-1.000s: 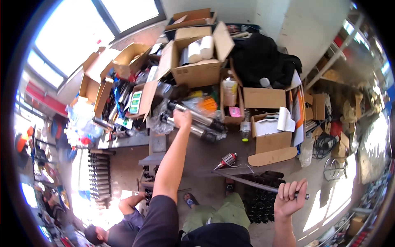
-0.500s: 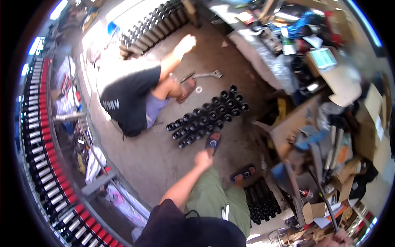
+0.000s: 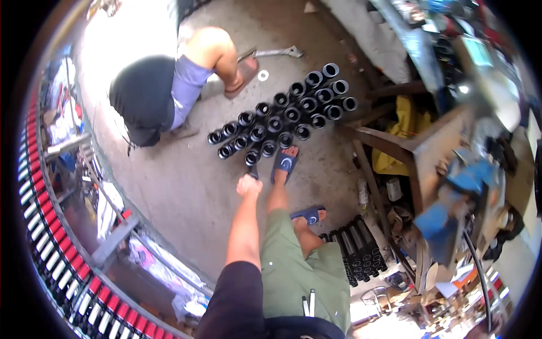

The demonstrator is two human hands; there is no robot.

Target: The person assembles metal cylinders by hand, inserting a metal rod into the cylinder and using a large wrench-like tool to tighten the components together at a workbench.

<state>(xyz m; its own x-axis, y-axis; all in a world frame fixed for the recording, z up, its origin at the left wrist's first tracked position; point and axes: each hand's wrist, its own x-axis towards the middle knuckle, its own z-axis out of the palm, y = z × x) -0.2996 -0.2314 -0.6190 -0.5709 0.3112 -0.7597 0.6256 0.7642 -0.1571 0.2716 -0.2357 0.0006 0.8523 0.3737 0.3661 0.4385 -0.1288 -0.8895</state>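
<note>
My left hand (image 3: 249,185) is closed at the near edge of a group of black tubes (image 3: 292,114) standing upright on the floor. A dark tubular end (image 3: 252,171) shows in its grip and lines up with the nearest tube; the fingers hide the rest. The tubes stand close together in slanting rows with their round open mouths up. My right hand is out of view. A black rod (image 3: 480,271) runs down to the lower right edge.
A person in a black top (image 3: 141,93) sits on the floor at the far left. Beyond the tubes lie an adjustable wrench (image 3: 276,53) and a white ring (image 3: 263,75). More black tubes (image 3: 355,248) lie by my feet. Red-and-white-banded tubes (image 3: 51,212) line the left; a cluttered wooden bench (image 3: 389,144) stands right.
My left hand has moved from near my knee out to the tubes, and a dark tube end now shows in it. The view has shifted; my right hand has left the picture.
</note>
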